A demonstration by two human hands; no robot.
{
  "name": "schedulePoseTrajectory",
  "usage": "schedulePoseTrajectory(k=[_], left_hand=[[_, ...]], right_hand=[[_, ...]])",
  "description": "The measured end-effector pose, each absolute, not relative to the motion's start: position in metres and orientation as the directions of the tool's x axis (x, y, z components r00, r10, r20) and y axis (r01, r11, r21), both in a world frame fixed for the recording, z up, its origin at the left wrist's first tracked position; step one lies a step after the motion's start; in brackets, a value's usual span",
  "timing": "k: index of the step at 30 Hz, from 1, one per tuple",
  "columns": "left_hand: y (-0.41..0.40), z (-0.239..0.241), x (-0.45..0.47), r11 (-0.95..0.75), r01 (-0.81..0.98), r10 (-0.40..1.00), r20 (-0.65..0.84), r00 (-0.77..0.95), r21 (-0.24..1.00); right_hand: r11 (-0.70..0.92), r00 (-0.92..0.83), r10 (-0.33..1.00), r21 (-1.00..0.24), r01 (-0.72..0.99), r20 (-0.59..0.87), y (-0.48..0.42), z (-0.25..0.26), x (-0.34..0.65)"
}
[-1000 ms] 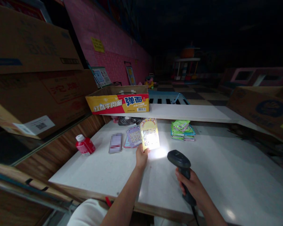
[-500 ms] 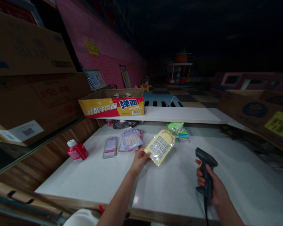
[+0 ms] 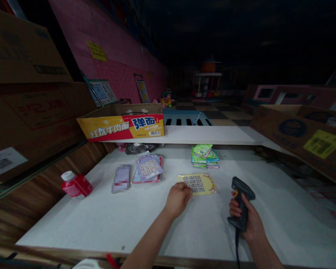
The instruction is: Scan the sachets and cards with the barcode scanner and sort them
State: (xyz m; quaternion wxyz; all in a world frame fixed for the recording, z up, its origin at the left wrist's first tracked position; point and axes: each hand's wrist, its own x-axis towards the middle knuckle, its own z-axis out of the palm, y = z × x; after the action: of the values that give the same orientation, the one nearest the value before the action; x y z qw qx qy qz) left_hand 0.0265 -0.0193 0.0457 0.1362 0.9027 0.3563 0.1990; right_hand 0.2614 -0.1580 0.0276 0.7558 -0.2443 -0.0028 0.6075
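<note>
A yellow sticker packet (image 3: 199, 184) in clear wrapping lies on the white counter, its printed grid facing up. My left hand (image 3: 178, 200) is closed at its left end, with the fingertips partly hidden. In my right hand (image 3: 248, 216) is a dark barcode scanner (image 3: 242, 198), held upright by its handle, its cord hanging down. The scanner is to the right of the packet, apart from it. Left of my left hand sits a stack of packets with a purple one (image 3: 149, 167) on top. Behind the yellow packet is a pile of green packets (image 3: 204, 155).
A phone-sized item (image 3: 122, 178), blurred out, lies on the left of the counter (image 3: 145, 224). Near it stands a red bottle (image 3: 76, 185) with a white cap. A noodle carton (image 3: 123, 127) rests on the raised shelf (image 3: 212, 134). Cardboard boxes (image 3: 294, 127) flank both sides.
My left hand has brought the yellow packet down from a tilted position to flat on the counter, turning it sideways. The scanner stays in my right hand. The view has shifted slightly right.
</note>
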Motion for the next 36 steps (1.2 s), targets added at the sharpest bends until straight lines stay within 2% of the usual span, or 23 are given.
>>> schedulePoseTrajectory(k=[2,6,11,15,20,24,27,29,33,36], left_hand=[[-0.026,0.044,0.032,-0.728,0.584,0.671,0.195,0.716,0.359],[-0.022,0.04,0.045,-0.66,0.665,0.742,0.159,0.652,0.35],[-0.016,0.029,0.047,-0.667,0.645,0.738,0.211,0.641,0.373],[-0.02,0.023,0.039,-0.691,0.616,0.722,0.316,0.616,0.378],[-0.012,0.046,0.012,-0.563,0.744,0.793,0.49,0.363,0.361],[0.013,0.077,-0.019,-0.208,0.922,0.832,0.554,-0.008,0.326],[0.026,0.087,-0.04,0.068,0.94,0.83,0.504,-0.238,0.334],[0.027,0.086,-0.053,0.172,0.923,0.832,0.452,-0.323,0.344],[0.025,0.073,-0.076,0.187,0.88,0.829,0.409,-0.38,0.437],[0.031,0.061,-0.094,0.021,0.77,0.83,0.419,-0.369,0.638]], right_hand=[[0.137,0.261,0.92,-0.383,-0.914,-0.292,-0.158,0.029,0.261],[0.137,0.268,0.915,-0.392,-0.91,-0.301,-0.159,0.032,0.26],[0.138,0.266,0.912,-0.38,-0.915,-0.311,-0.16,0.033,0.261],[0.13,0.259,0.915,-0.381,-0.915,-0.309,-0.162,0.033,0.26],[0.112,0.246,0.915,-0.387,-0.915,-0.319,-0.165,0.032,0.261],[0.099,0.244,0.911,-0.4,-0.911,-0.332,-0.168,0.03,0.261],[0.097,0.247,0.906,-0.401,-0.911,-0.342,-0.168,0.029,0.261],[0.098,0.249,0.906,-0.402,-0.91,-0.343,-0.168,0.028,0.261],[0.107,0.259,0.906,-0.409,-0.906,-0.336,-0.167,0.029,0.26],[0.108,0.258,0.905,-0.404,-0.908,-0.339,-0.167,0.031,0.259]])
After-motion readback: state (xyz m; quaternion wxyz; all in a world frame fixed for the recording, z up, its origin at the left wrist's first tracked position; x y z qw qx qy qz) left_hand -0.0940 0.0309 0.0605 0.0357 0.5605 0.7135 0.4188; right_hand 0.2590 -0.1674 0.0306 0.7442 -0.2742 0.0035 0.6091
